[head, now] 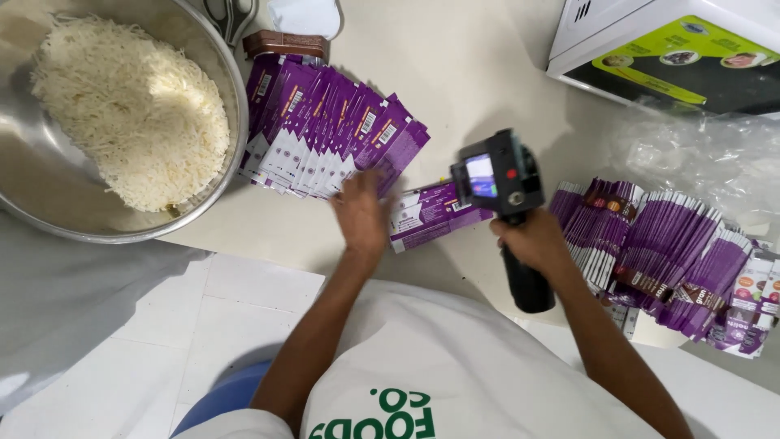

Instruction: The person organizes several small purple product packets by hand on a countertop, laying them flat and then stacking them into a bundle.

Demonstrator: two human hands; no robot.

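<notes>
Seen from above, a person in a white top stands at a pale table, both bare forearms reaching forward over its near edge.

The right hand is closed around the black handle of a handheld printer, held upright with its small lit screen facing the camera and its head just above the table. The left hand lies palm down with its fingers spread flat, blurred, its fingertips touching the near edge of a single purple pouch that lies flat on the table between the two hands, right under the front of the printer.

To the right, a long row of purple pouches stands on edge, leaning together, near the right wrist. Beyond the left hand, another batch of purple pouches is fanned out flat, overlapping.

At far left, a wide steel bowl holds a heap of white rice; its rim sits just beside the fanned pouches. At far right lie crumpled clear plastic and, behind it, a white box with a green and black printed face.
</notes>
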